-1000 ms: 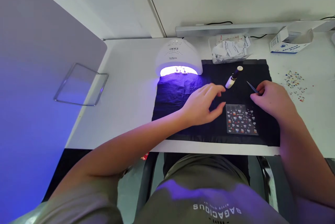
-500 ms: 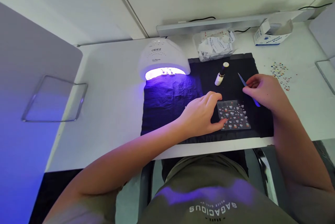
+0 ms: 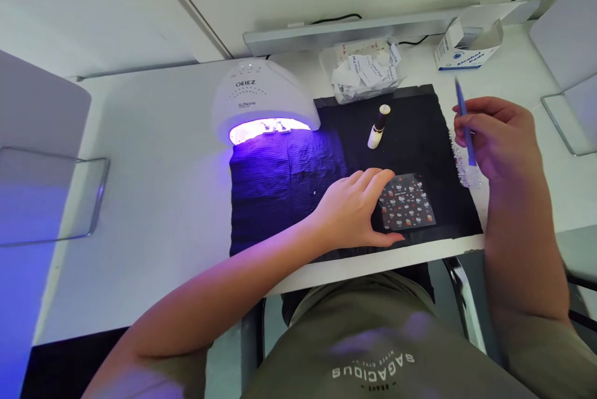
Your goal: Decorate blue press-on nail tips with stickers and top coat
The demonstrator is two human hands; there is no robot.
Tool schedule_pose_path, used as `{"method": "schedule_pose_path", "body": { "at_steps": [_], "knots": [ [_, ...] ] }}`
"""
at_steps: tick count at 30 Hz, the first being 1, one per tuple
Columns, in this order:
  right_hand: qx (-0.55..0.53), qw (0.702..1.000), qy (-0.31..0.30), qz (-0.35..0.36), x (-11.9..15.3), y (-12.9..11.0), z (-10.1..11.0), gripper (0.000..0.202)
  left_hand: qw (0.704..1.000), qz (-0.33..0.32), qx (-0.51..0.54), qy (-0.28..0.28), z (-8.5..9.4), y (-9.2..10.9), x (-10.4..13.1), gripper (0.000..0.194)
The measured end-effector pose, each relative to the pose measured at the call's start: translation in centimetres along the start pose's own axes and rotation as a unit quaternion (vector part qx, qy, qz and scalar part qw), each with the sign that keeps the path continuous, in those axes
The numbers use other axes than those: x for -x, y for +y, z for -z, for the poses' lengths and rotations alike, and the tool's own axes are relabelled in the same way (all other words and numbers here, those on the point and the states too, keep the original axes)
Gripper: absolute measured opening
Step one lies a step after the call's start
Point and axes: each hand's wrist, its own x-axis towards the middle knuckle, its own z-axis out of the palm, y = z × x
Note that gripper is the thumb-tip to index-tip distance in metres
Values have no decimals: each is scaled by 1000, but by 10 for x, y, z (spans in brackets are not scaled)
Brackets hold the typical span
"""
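Note:
My left hand (image 3: pixel 352 209) rests on the black mat with thumb and fingers spread, holding nothing, at the left edge of a clear sticker sheet (image 3: pixel 408 201) with small cartoon prints. My right hand (image 3: pixel 508 138) holds blue tweezers (image 3: pixel 461 107) between thumb and fingers, tips pointing up and away from me. Below that hand shows a clear, speckled strip (image 3: pixel 461 166) at the mat's right edge; I cannot tell whether the hand touches it. A small white polish bottle with a black neck (image 3: pixel 377 128) stands beyond the sheet.
A lit white nail lamp (image 3: pixel 265 94) stands at the mat's far left, small pieces (image 3: pixel 269 128) under its light. Behind the black mat (image 3: pixel 420 119) are a clear tub (image 3: pixel 364 76) of alcohol-pad wrappers and an opened alcohol pads box (image 3: pixel 466 54). Upright dividers flank the desk.
My right hand has lifted with the tweezers and moved right; the tweezers now stand steeper. My left thumb has slid off the sheet's surface toward its near edge. The camera view has shifted.

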Motion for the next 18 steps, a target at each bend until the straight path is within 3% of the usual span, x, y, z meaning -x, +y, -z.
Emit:
{"method": "schedule_pose_path", "body": {
  "at_steps": [7, 10, 18],
  "knots": [
    [-99, 993, 36, 59, 12, -14, -12, 16, 1000, -18, 8, 12, -4, -4, 3, 107],
    [-111, 990, 45, 69, 12, -16, -11, 10, 1000, -22, -5, 20, -5, -5, 3, 103],
    [-109, 991, 30, 73, 18, -18, -19, 21, 1000, -3, -3, 18, -8, -6, 4, 92]
  ]
}}
